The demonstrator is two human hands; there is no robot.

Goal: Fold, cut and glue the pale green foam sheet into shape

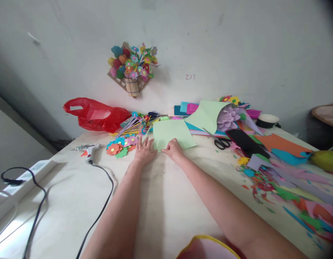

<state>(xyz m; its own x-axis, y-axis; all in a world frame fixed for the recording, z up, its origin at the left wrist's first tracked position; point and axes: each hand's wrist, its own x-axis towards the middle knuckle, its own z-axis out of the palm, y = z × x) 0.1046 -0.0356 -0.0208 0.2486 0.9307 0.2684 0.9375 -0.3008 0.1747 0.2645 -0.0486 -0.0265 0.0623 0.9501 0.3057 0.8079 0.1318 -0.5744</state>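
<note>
A light green craft sheet lies on the table in front of me. My left hand rests flat with its fingers apart over the sheet's near left corner. At the near edge, my right hand is closed, thumb and fingers pinched on the sheet near that same corner. Close to my left fingers is a cluster of cut-out flowers in several colours. Black-handled scissors lie to the right of the sheet. The sheet's corner is partly hidden under my fingers.
A hot glue gun with a black cord and a white power strip lie left. Behind are a red plastic bag and a rolled green cone. A phone and colourful scraps cover the right.
</note>
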